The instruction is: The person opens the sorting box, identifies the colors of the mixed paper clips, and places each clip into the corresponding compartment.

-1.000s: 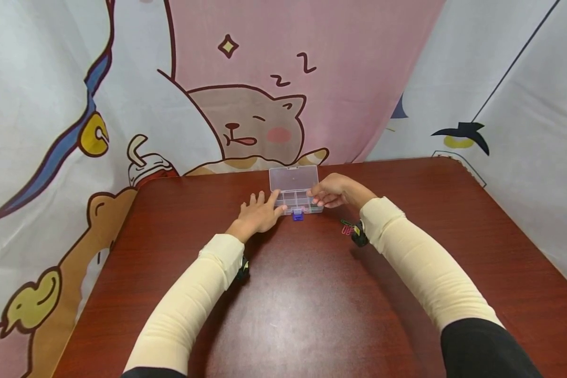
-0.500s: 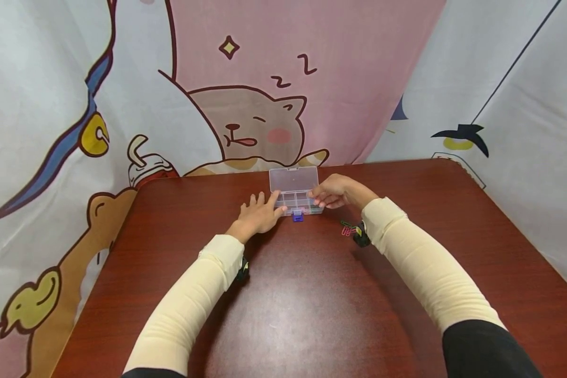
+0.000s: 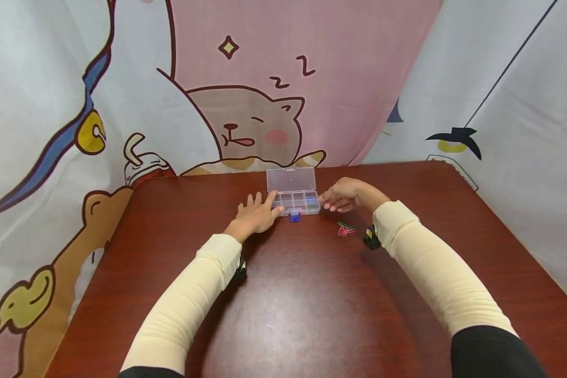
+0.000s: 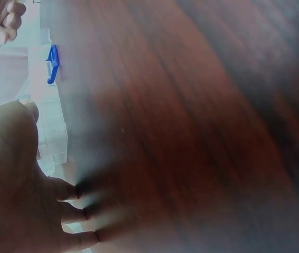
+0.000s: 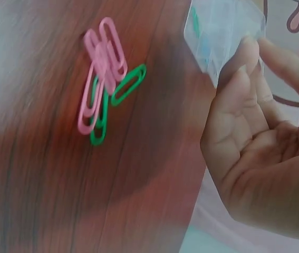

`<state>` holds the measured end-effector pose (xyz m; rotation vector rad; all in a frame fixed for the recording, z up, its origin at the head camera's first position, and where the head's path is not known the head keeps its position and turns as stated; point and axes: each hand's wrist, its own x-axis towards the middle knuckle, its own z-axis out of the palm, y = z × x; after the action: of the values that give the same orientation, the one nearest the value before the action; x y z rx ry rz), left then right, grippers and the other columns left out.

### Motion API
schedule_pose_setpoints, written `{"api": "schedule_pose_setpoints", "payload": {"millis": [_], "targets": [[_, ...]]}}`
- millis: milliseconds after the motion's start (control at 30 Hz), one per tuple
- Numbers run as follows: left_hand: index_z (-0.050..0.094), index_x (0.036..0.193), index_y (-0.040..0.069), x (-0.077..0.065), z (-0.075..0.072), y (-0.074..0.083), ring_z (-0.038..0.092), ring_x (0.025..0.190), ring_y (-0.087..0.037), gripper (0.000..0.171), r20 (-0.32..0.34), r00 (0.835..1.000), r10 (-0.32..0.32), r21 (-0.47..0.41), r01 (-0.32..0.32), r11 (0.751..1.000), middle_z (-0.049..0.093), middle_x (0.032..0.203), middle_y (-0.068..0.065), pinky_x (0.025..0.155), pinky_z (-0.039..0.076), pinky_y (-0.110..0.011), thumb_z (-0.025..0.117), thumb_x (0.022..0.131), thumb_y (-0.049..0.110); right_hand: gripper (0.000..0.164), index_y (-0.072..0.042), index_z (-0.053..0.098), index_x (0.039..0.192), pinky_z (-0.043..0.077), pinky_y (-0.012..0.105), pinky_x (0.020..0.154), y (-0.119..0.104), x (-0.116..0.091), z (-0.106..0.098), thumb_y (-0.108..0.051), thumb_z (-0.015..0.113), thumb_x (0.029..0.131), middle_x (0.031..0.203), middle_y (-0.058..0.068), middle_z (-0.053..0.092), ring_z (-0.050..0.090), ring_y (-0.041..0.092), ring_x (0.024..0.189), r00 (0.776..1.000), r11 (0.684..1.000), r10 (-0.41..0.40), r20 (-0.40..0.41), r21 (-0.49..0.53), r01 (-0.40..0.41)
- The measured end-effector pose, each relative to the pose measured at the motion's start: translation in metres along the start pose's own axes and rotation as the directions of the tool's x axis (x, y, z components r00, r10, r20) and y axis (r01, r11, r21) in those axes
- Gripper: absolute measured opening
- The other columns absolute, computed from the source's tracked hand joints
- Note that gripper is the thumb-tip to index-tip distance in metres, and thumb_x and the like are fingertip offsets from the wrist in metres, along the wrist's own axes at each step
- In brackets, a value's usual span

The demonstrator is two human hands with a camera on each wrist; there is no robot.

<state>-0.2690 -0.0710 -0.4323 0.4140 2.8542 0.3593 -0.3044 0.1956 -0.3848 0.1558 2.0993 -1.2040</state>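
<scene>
Paper clips (image 5: 102, 68), pink and green, lie on the surface (image 3: 283, 294), axes mixed, just nearside of the right hand (image 3: 344, 196) (the closer of the hands). Left hand (image 3: 255, 216): fingers spread, touching the clear box (image 3: 307, 212) at its left end. Right: half-curled at the box's right end; cannot tell whether it pinches anything. Writing: two Z marks (image 3: 305, 65) on the backdrop (image 3: 359, 79).

Your reddish-brown wood-grain table (image 3: 321, 283) catches a pale glare (image 3: 276, 331) near you; behind it you face a pink-and-white backdrop (image 3: 359, 79), probably hanging cloth, printed with a dozing cartoon animal (image 3: 252, 121).
</scene>
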Motion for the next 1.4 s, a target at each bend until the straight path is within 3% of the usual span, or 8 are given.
{"api": "schedule_pose_setpoints", "payload": {"millis": [167,300,533,900,1067,1167,1300,1400], "targets": [[0.007,0.146,0.030,0.000,0.000,0.001,0.009,0.133,-0.040,0.064,-0.001,1.000,0.004,0.006,-0.004,1.000,0.013,0.148,-0.018,0.099,0.013,-0.059,0.023,0.092,0.059,0.037,0.002,0.064,0.107,0.048,0.028,0.059,0.012,-0.007,-0.010,-0.025,0.067,0.082,0.072,0.003,0.064,0.057,0.011,0.059,1.000,0.995,0.020,0.016,-0.098,-0.018],[0.006,0.146,0.031,0.001,0.000,0.000,0.008,0.133,-0.040,0.064,0.007,1.000,0.005,0.010,-0.005,1.000,0.012,0.148,-0.018,0.099,0.012,-0.059,0.022,0.092,0.059,0.035,0.002,0.066,0.099,0.048,0.029,0.058,0.019,-0.013,-0.015,-0.027,0.069,0.080,0.070,0.004,0.064,0.057,0.012,0.058,0.999,0.981,0.048,0.011,-0.191,-0.046],[0.006,0.146,0.030,0.002,-0.002,-0.001,0.009,0.132,-0.040,0.063,-0.007,1.000,0.003,0.027,-0.002,1.000,0.014,0.147,-0.019,0.099,0.012,-0.059,0.022,0.092,0.058,0.026,-0.002,0.069,0.086,0.047,0.028,0.055,0.023,-0.015,-0.015,-0.027,0.071,0.079,0.066,0.003,0.062,0.055,0.011,0.056,0.996,0.964,0.087,0.013,-0.252,-0.081],[0.007,0.146,0.031,0.003,0.000,-0.003,0.008,0.132,-0.041,0.063,-0.004,1.000,0.012,0.010,-0.012,1.000,0.013,0.147,-0.019,0.099,0.011,-0.059,0.022,0.092,0.059,0.027,-0.002,0.070,0.081,0.039,0.025,0.047,0.030,-0.017,-0.009,-0.027,0.076,0.073,0.067,0.006,0.063,0.058,0.013,0.056,0.996,0.927,0.087,-0.029,-0.364,-0.091],[0.006,0.146,0.031,0.002,-0.001,-0.003,0.008,0.132,-0.040,0.063,-0.003,1.000,0.007,0.014,-0.007,1.000,0.013,0.147,-0.019,0.099,0.011,-0.059,0.022,0.092,0.059,0.029,0.000,0.069,0.079,0.039,0.026,0.046,0.028,-0.016,-0.002,-0.027,0.077,0.072,0.069,0.009,0.065,0.062,0.017,0.058,0.997,0.888,0.054,-0.046,-0.454,-0.069],[0.007,0.146,0.031,0.002,-0.001,-0.003,0.008,0.132,-0.040,0.063,-0.001,1.000,0.004,0.006,-0.004,1.000,0.013,0.147,-0.019,0.099,0.011,-0.059,0.023,0.092,0.059,0.029,-0.001,0.069,0.075,0.038,0.026,0.045,0.027,-0.014,0.003,-0.029,0.077,0.072,0.068,0.009,0.066,0.064,0.019,0.059,0.997,0.834,0.021,-0.073,-0.549,-0.058],[0.007,0.146,0.032,0.002,0.000,-0.003,0.008,0.132,-0.041,0.064,0.004,1.000,0.005,-0.008,-0.005,1.000,0.013,0.148,-0.019,0.099,0.011,-0.059,0.023,0.091,0.060,0.028,-0.002,0.070,0.071,0.035,0.025,0.042,0.025,-0.011,0.007,-0.029,0.077,0.071,0.065,0.008,0.066,0.065,0.020,0.060,0.996,0.784,-0.010,-0.088,-0.619,-0.047],[0.007,0.146,0.032,0.002,-0.002,-0.003,0.008,0.132,-0.041,0.064,0.004,1.000,0.010,-0.011,-0.009,1.000,0.013,0.148,-0.019,0.098,0.011,-0.060,0.024,0.091,0.060,0.026,0.001,0.068,0.073,0.044,0.030,0.046,0.021,-0.013,0.010,-0.024,0.077,0.072,0.065,0.010,0.066,0.065,0.022,0.060,0.994,0.784,-0.027,-0.103,-0.619,-0.043]]}}
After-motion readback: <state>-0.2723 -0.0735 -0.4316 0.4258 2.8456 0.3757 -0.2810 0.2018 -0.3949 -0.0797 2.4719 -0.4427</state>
